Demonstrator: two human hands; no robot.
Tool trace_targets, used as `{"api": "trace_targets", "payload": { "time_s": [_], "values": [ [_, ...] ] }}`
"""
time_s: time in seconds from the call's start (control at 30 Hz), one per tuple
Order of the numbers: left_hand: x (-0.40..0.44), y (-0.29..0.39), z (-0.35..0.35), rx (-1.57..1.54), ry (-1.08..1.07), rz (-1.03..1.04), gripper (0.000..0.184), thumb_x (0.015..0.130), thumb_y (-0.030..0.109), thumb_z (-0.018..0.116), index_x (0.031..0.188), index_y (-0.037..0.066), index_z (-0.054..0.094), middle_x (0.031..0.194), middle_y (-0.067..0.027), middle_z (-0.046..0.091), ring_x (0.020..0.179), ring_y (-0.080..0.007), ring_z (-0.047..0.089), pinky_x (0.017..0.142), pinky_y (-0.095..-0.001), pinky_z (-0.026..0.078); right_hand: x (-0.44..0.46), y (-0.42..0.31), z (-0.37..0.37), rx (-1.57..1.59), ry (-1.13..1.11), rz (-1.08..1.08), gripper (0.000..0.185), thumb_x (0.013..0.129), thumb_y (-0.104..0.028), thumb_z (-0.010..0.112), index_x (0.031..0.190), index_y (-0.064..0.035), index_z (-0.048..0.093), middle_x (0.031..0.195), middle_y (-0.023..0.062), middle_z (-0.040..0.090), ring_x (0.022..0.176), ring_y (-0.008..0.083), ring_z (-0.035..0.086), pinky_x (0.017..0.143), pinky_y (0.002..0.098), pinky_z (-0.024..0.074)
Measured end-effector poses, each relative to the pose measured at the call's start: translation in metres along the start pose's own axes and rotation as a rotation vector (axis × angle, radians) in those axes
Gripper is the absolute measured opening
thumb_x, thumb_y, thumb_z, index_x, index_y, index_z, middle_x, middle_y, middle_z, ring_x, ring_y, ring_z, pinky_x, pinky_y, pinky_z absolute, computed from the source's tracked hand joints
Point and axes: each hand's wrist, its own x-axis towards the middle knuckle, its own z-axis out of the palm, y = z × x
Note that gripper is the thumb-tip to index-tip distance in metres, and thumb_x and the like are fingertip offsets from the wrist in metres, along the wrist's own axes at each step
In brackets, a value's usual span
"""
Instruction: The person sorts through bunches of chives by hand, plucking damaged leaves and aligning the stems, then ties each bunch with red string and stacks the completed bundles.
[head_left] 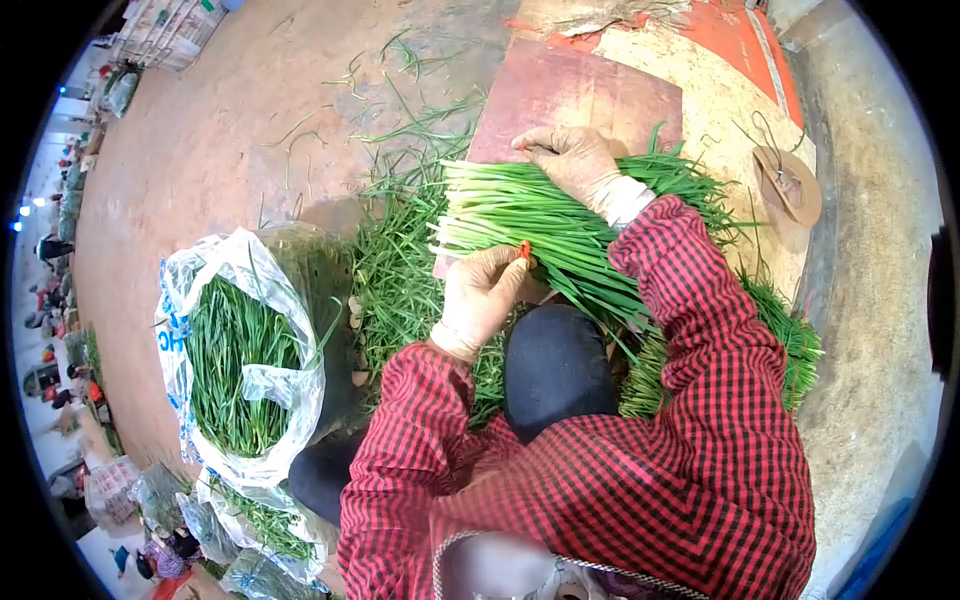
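Observation:
A thick bundle of garlic chives (540, 205) lies across a reddish board, pale stem ends to the left and green leaves to the right. My left hand (480, 295), in a thin pale glove, is at the near side of the stems, with thumb and fingers pinched on a small red strip (525, 250). At the far side, my gloved right hand (575, 165) rests against the bundle, its fingertips closed on another bit of red. Whether the two red bits join beneath the chives is hidden.
Loose chive leaves (400, 270) litter the floor left of the board (610, 95). A plastic bag (310, 385) full of chives stands at left. More cut chives (795, 355) lie by my right arm. A brown disc-like object (790, 185) sits at right. People are far left.

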Motion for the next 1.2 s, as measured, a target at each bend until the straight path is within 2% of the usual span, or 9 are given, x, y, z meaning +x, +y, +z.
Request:
{"api": "trace_targets", "payload": {
  "time_s": [0.17, 0.3, 0.33, 0.37, 0.43, 0.53, 0.7, 0.97, 1.2],
  "values": [
    [-0.009, -0.001, 0.006, 0.303, 0.145, 0.236, 0.013, 0.091, 0.004, 0.062, 0.096, -0.005, 0.069, 0.079, -0.0069, 0.071, 0.068, -0.0086, 0.064, 0.065, -0.0237, 0.052, -0.007, -0.049, -0.029, -0.334, -0.178, -0.007, 0.019, 0.085, -0.023, 0.067, 0.099, -0.0132, 0.074, 0.086, 0.0101, 0.072, 0.084, 0.0227, 0.069, 0.077, 0.0331, 0.0533],
    [-0.015, -0.004, 0.015, 0.197, 0.151, 0.109, 0.012, 0.089, 0.006, 0.064, 0.095, -0.002, 0.070, 0.078, -0.0078, 0.071, 0.067, -0.0124, 0.066, 0.066, -0.0261, 0.053, -0.040, -0.042, 0.015, -0.552, -0.018, -0.071, 0.015, 0.085, -0.024, 0.063, 0.092, -0.0148, 0.072, 0.089, 0.0100, 0.069, 0.081, 0.0302, 0.066, 0.071, 0.0420, 0.0515],
    [-0.021, 0.004, 0.025, 0.505, 0.109, 0.409, 0.014, 0.086, 0.009, 0.067, 0.095, 0.000, 0.071, 0.077, -0.0119, 0.070, 0.068, -0.0204, 0.068, 0.066, -0.0298, 0.053, -0.052, -0.019, 0.038, -0.558, 0.116, -0.153, 0.013, 0.086, -0.020, 0.061, 0.094, -0.0150, 0.069, 0.090, 0.0091, 0.069, 0.080, 0.0308, 0.066, 0.069, 0.0433, 0.0506],
    [-0.023, 0.008, 0.029, 0.632, 0.080, 0.506, 0.012, 0.089, 0.005, 0.064, 0.096, -0.002, 0.071, 0.079, -0.0087, 0.070, 0.072, -0.0137, 0.066, 0.067, -0.0271, 0.052, -0.053, -0.017, 0.041, -0.554, 0.109, -0.158, 0.013, 0.086, -0.020, 0.061, 0.094, -0.0150, 0.069, 0.090, 0.0091, 0.069, 0.080, 0.0308, 0.066, 0.069, 0.0433, 0.0506],
    [-0.022, 0.015, 0.035, 0.703, 0.076, 0.458, 0.012, 0.089, 0.006, 0.064, 0.096, -0.002, 0.071, 0.077, -0.0068, 0.069, 0.069, -0.0121, 0.064, 0.064, -0.0266, 0.051, -0.059, -0.015, 0.045, -0.377, 0.229, -0.251, 0.007, 0.086, -0.020, 0.059, 0.091, -0.0192, 0.063, 0.082, 0.0044, 0.066, 0.080, 0.0258, 0.066, 0.067, 0.0395, 0.0499],
    [-0.010, 0.006, 0.034, 0.233, 0.134, 0.041, 0.014, 0.092, 0.009, 0.063, 0.094, -0.004, 0.069, 0.073, -0.0047, 0.067, 0.061, -0.0084, 0.060, 0.059, -0.0230, 0.049, -0.078, -0.026, 0.031, -0.178, 0.182, -0.222, 0.009, 0.086, -0.017, 0.061, 0.093, -0.0150, 0.067, 0.088, 0.0053, 0.068, 0.081, 0.0258, 0.066, 0.069, 0.0366, 0.0513],
    [-0.006, -0.007, 0.030, 0.143, 0.148, 0.041, 0.015, 0.092, 0.009, 0.063, 0.097, -0.003, 0.070, 0.071, -0.0047, 0.067, 0.060, -0.0081, 0.060, 0.057, -0.0227, 0.050, -0.099, -0.014, 0.023, 0.204, 0.161, -0.293, 0.016, 0.083, -0.004, 0.065, 0.097, -0.0106, 0.069, 0.093, 0.0072, 0.069, 0.084, 0.0262, 0.067, 0.071, 0.0325, 0.0522],
    [-0.003, 0.002, 0.034, 0.223, 0.218, 0.014, 0.017, 0.090, 0.011, 0.065, 0.097, -0.003, 0.071, 0.067, -0.0043, 0.067, 0.057, -0.0075, 0.059, 0.055, -0.0224, 0.049, -0.091, -0.009, 0.019, -0.080, 0.149, -0.492, 0.025, 0.078, 0.002, 0.062, 0.098, -0.0124, 0.066, 0.092, 0.0081, 0.068, 0.084, 0.0281, 0.066, 0.069, 0.0348, 0.0528],
    [0.002, 0.009, 0.032, 0.147, 0.202, -0.105, 0.016, 0.091, 0.012, 0.062, 0.095, -0.002, 0.070, 0.072, -0.0068, 0.067, 0.061, -0.0106, 0.062, 0.058, -0.0245, 0.053, -0.090, -0.008, 0.019, 0.005, 0.130, -0.470, 0.026, 0.077, 0.002, 0.061, 0.097, -0.0125, 0.067, 0.092, 0.0077, 0.069, 0.082, 0.0281, 0.067, 0.069, 0.0339, 0.0535]
  ]
}}
